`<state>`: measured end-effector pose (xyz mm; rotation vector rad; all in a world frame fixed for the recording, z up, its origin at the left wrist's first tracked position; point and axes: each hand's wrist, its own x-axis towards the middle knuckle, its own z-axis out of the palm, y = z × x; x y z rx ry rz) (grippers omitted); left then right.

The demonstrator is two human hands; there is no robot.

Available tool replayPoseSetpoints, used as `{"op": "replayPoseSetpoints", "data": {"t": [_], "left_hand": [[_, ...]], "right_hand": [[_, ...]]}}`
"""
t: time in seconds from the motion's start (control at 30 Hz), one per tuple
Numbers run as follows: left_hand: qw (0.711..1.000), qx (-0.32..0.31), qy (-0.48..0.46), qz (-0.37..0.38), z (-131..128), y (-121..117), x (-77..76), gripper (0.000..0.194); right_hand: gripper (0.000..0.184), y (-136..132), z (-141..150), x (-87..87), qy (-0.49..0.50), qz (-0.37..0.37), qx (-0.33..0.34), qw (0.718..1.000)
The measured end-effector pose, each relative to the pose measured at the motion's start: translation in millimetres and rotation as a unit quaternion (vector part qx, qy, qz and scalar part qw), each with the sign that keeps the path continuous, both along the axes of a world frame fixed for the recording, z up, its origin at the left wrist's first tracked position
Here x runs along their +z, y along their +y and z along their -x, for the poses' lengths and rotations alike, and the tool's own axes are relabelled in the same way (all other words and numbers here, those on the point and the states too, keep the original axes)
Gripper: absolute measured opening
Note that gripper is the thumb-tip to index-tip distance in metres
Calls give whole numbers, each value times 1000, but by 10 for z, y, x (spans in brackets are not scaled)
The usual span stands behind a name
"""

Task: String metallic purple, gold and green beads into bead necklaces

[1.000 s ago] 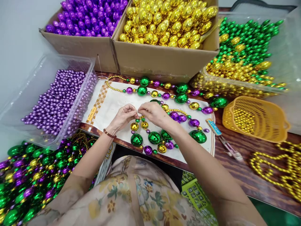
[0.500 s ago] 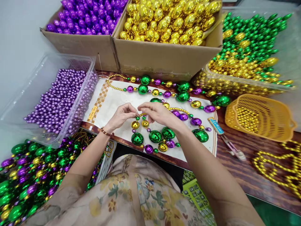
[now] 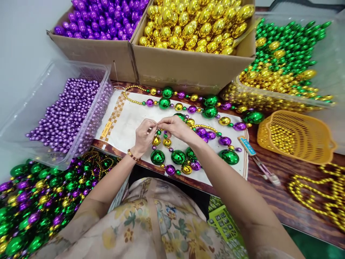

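Observation:
My left hand (image 3: 146, 135) is closed in a pinch, and a thin pale thread (image 3: 151, 121) curves over its fingers. The fingertips of my right hand (image 3: 174, 127) meet it, pinched on the end of the bead necklace (image 3: 178, 157); the exact grip point is hidden by the fingers. From under both hands the necklace hangs down in two strands of green, gold and purple beads onto the white cloth (image 3: 129, 124). Further right on the cloth lie more large green and purple beads (image 3: 228, 157) with a chain of small gold beads (image 3: 206, 126).
Behind the cloth stand cardboard boxes of purple beads (image 3: 99, 19) and gold beads (image 3: 188, 25). A clear bin (image 3: 101, 86) of small purple beads is left; a yellow basket (image 3: 309, 140), thread snips (image 3: 262, 167) and gold chains (image 3: 304, 190) are right. Finished-looking necklaces (image 3: 40, 201) pile lower left.
My left hand has turned more upright and curled its fingers closer together. My right fingers have drawn together and moved in to meet the left fingertips over the thread.

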<state>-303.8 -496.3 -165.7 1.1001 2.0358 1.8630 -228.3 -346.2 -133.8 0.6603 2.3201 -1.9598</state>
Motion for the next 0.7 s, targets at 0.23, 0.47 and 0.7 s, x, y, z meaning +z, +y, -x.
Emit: {"op": "replayPoseSetpoints", "data": {"t": [0.23,0.47,0.7], "left_hand": [[998,30,-44,-29,-23,34,-78,14],[971,10,-226,-72,-15,11,-70,18],[920,-42,-371,-122,28,-10,-19,35]], "right_hand": [[12,-76,-15,63,6,-144,-29,989],[5,271,-550,120,117,-259,-209,936],[22,144,-748,8,220,232,-208,924]]}}
